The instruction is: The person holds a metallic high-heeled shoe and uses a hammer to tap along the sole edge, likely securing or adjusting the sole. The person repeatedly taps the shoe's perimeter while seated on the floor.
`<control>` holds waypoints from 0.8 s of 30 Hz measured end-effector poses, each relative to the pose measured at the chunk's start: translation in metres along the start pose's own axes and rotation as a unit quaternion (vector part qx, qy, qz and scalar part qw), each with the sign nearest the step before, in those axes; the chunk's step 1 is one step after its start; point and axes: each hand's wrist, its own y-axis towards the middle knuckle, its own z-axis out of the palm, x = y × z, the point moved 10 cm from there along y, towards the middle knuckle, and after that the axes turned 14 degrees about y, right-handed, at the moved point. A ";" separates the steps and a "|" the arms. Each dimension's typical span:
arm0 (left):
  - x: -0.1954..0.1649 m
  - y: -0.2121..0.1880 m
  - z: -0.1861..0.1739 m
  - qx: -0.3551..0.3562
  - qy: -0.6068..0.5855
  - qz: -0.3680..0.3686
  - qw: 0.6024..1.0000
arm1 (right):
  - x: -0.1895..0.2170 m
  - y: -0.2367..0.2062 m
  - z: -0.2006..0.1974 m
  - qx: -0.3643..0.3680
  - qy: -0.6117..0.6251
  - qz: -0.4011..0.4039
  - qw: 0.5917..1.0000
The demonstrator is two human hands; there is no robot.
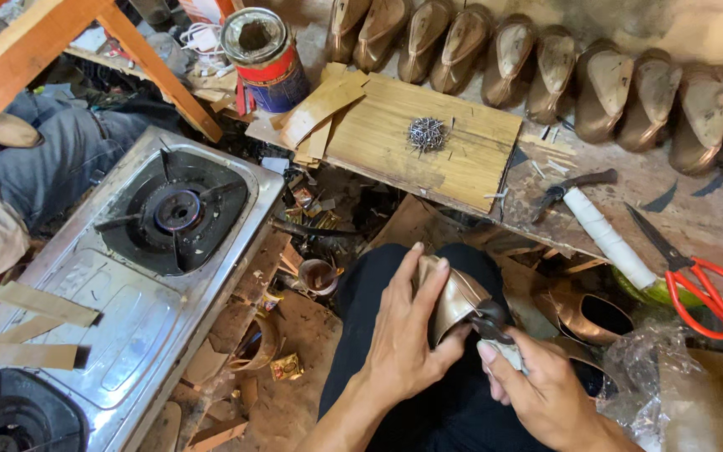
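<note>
Round tin can (264,59), red-and-blue label, open top: far up-left of both hands, beyond stove. Small gold foil packet (286,367): just left of left hand (403,335), on floor.

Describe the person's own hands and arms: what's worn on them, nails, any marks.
Both forearms are bare as far as the frame shows; no sleeves, gloves, watch or rings are visible. The left hand has long slender fingers with short nails. The right hand shows a longer, pale thumbnail. No clear markings or bandages can be made out. Dark trousers cover the lap beneath them.
</note>
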 end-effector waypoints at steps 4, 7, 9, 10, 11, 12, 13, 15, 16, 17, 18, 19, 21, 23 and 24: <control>0.001 0.006 -0.002 0.016 -0.039 -0.044 0.998 | 0.016 -0.004 -0.011 -0.007 -0.052 0.056 0.997; 0.017 0.004 0.015 0.096 -0.102 -0.114 0.984 | 0.016 0.001 -0.006 0.058 -0.090 0.067 0.992; 0.024 -0.002 0.021 0.117 -0.093 -0.143 0.978 | 0.003 -0.001 0.002 0.123 -0.090 0.108 0.982; 0.028 -0.006 0.024 0.129 -0.089 -0.160 0.975 | -0.006 -0.005 0.006 0.155 -0.077 0.142 0.975; 0.031 -0.008 0.025 0.132 -0.084 -0.174 0.972 | -0.014 -0.010 0.010 0.186 -0.063 0.177 0.964; 0.033 -0.012 0.026 0.139 -0.080 -0.189 0.969 | -0.010 -0.010 0.012 0.197 -0.037 0.152 0.968; 0.033 -0.019 0.027 0.149 -0.077 -0.206 0.964 | -0.004 -0.012 0.014 0.207 -0.011 0.131 0.970; 0.020 -0.024 0.030 0.164 -0.072 -0.187 0.966 | -0.001 -0.014 0.013 0.213 0.010 0.130 0.968; 0.015 -0.023 0.030 0.168 -0.066 -0.173 0.968 | -0.001 -0.015 0.010 0.210 0.006 0.148 0.966; 0.009 -0.022 0.029 0.160 -0.061 -0.161 0.972 | -0.001 -0.015 0.007 0.207 0.003 0.167 0.964; 0.002 -0.022 0.027 0.152 -0.056 -0.149 0.976 | 0.001 -0.016 0.004 0.213 -0.010 0.182 0.960; -0.005 -0.020 0.026 0.143 -0.053 -0.137 0.979 | 0.003 -0.015 -0.002 0.219 -0.024 0.198 0.955; -0.010 -0.018 0.027 0.147 -0.040 -0.133 0.979 | 0.013 -0.014 -0.008 0.235 -0.034 0.189 0.953; -0.015 -0.018 0.028 0.147 -0.032 -0.127 0.980 | 0.029 -0.011 -0.012 0.256 -0.029 0.137 0.957; -0.018 -0.018 0.029 0.144 -0.028 -0.122 0.982 | 0.024 -0.012 -0.017 0.245 -0.003 0.181 0.952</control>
